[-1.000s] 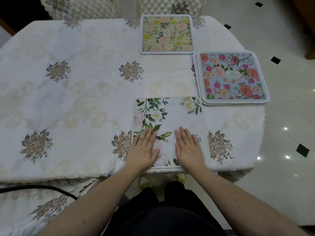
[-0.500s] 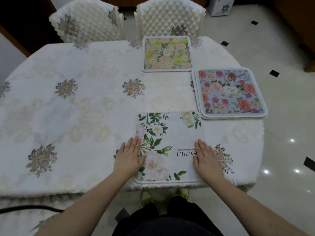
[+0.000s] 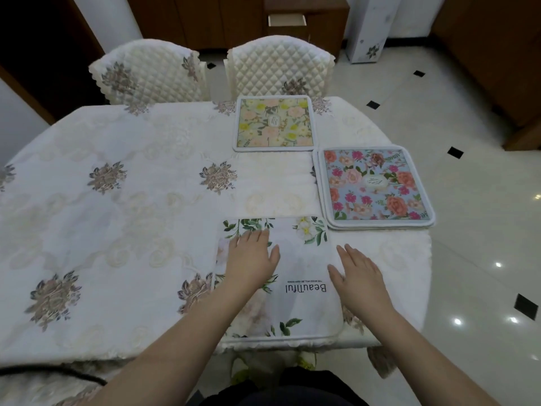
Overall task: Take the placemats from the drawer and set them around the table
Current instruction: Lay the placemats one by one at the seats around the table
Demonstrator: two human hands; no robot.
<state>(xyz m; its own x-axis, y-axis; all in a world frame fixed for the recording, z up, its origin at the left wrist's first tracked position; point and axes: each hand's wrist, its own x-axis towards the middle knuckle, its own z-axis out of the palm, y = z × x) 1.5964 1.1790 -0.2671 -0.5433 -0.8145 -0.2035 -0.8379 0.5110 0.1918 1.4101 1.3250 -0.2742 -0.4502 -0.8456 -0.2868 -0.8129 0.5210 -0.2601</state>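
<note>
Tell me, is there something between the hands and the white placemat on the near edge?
Nothing visible. The left hand lies flat on the white placemat, and the right hand rests at its right edge.

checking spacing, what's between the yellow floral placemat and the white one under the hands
In the head view, only bare cream tablecloth lies between the yellow floral placemat and the white placemat. The blue floral placemat sits off to the right.

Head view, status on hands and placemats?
Left hand and right hand open, flat on white placemat. Yellow placemat and blue placemat set. Nothing blocking.
</note>
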